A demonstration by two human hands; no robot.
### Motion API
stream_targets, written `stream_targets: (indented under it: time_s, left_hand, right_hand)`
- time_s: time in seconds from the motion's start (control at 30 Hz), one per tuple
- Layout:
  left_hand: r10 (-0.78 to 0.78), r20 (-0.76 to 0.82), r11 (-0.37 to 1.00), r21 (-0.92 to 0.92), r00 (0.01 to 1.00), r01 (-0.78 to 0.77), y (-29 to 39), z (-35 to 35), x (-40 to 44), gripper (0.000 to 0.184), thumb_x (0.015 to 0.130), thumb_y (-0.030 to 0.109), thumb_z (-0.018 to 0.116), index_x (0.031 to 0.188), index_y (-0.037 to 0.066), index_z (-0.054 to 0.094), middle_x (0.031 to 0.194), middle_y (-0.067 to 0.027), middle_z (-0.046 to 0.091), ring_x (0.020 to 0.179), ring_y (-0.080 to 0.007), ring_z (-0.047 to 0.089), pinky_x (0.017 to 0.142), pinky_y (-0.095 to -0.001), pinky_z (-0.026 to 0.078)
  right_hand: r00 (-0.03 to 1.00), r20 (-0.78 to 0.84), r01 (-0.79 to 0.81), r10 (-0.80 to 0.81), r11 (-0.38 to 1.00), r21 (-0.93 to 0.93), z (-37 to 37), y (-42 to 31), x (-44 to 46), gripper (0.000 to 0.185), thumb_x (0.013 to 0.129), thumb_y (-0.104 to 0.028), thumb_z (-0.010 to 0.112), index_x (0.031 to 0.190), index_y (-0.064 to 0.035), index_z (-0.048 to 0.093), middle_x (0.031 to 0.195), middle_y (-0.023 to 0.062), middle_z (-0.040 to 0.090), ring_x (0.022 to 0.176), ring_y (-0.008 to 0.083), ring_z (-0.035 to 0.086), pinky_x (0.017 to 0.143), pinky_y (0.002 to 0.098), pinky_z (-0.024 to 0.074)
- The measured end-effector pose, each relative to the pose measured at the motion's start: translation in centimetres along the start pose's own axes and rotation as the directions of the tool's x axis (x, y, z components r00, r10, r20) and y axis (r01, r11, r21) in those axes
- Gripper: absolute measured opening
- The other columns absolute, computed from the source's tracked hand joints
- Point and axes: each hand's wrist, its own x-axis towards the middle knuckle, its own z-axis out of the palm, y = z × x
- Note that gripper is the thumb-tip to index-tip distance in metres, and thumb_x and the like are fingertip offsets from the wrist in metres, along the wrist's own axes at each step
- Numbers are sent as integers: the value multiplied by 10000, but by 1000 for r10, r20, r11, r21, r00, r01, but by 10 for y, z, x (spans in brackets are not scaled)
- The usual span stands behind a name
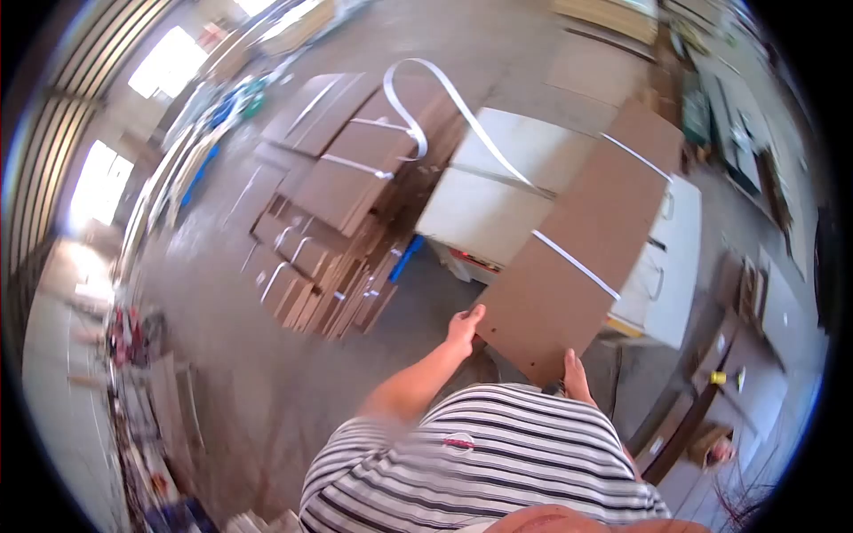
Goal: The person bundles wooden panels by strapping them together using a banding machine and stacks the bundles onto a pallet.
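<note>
A person has both bare hands at the near end of a strapped brown bundle (593, 233), which lies across the white cabinet (508, 135) and overhangs its near side. The left hand (462, 330) clasps the near left corner, thumb on top (its fingers are hidden underneath); the right hand (576, 377) is at the near right corner, but whether it closes there cannot be told. Two white bands (577, 265) cross the bundle. A loose strap (414, 62) arches from the stacked bundles (355, 178), left of the cabinet, to the cabinet's top, ending close by the bundle's edge. It could plausibly snag if the bundle shifts over it. The long far end might swing or tip if one hand slips, and uneven lifting could slide panels out of the bands.
</note>
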Motion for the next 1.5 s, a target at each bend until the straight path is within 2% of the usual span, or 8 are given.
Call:
stream_targets:
  time_s: [0.17, 0.5, 0.67, 0.7, 0.8, 1.0, 1.2, 1.5]
  left_hand:
    - [-39, -141, 998, 45, 989, 46, 9, -3, -4, 389, 804, 281, 685, 1089, 54, 548, 1022, -49, 604, 897, -184, 590, 751, -342, 495]
    - [-71, 3, 997, 32, 997, 71, -2, 7, 3, 407, 863, 282, 609, 1151, 13, 506, 1068, -86, 580, 958, -227, 572, 800, -363, 480]
    - [-86, 26, 947, 314, 996, 73, 0, -16, 9, 396, 900, 303, 548, 1172, 19, 495, 1102, -95, 568, 997, -233, 558, 847, -351, 457]
    - [-109, 206, 926, 378, 972, 23, 13, 17, -18, 599, 936, 518, 321, 1238, 14, 438, 1162, -69, 538, 1002, -184, 522, 859, -297, 421]
    - [-312, 184, 909, 344, 932, 237, 31, 43, -49, 573, 923, 472, 322, 1310, 50, 352, 1280, -96, 437, 1177, -224, 397, 992, -368, 304]
    - [21, -263, 264, 932, 964, 249, 45, 70, -67, 733, 760, 262, 546, 1339, -4, 183, 1319, -235, 323, 1235, -320, 339, 1039, -411, 238]
    - [184, -308, -265, 899, 933, 349, 54, 141, -97, 958, 650, 122, 698, 1357, -41, 73, 1350, -330, 232, 1274, -388, 299, 1069, -434, 198]
    - [126, -311, 359, 900, 942, 250, 63, 41, -52, 835, 767, 235, 613, 1374, -29, 105, 1350, -247, 308, 1218, -317, 371, 1053, -391, 241]
  right_hand:
    - [982, -146, -174, 121, 878, -445, -6, 31, 1, 521, 954, -388, 393, 1105, 96, 519, 981, 132, 591, 873, 203, 545, 812, 325, 428]
    - [957, 31, -251, 290, 874, -415, -53, 21, 17, 503, 924, -382, 461, 1140, 68, 523, 1037, 126, 596, 935, 212, 560, 836, 328, 436]
    - [963, -153, -217, 221, 975, 39, -39, -29, 46, 461, 849, -383, 601, 1082, 10, 539, 931, 70, 587, 816, 141, 559, 704, 282, 480]
    - [958, -200, -213, 206, 977, -12, -38, -49, 52, 461, 842, -388, 610, 1071, 7, 545, 928, 68, 587, 808, 140, 561, 701, 290, 488]
    - [948, -269, -233, 170, 947, -222, -39, -64, 67, 468, 828, -399, 624, 1039, 17, 577, 910, 76, 597, 776, 158, 589, 667, 314, 521]
    - [965, -93, -252, 244, 964, -81, -52, -71, 70, 338, 906, -248, 536, 1099, 27, 571, 961, 96, 618, 824, 201, 628, 710, 334, 546]
    - [961, -30, -277, 276, 961, -11, -49, -76, 66, 348, 898, -225, 522, 1139, 24, 548, 985, 103, 617, 836, 185, 620, 754, 317, 526]
    - [953, 12, -298, 302, 945, -133, -8, -69, 64, 336, 891, -219, 518, 1102, 40, 556, 968, 130, 626, 823, 208, 626, 724, 324, 531]
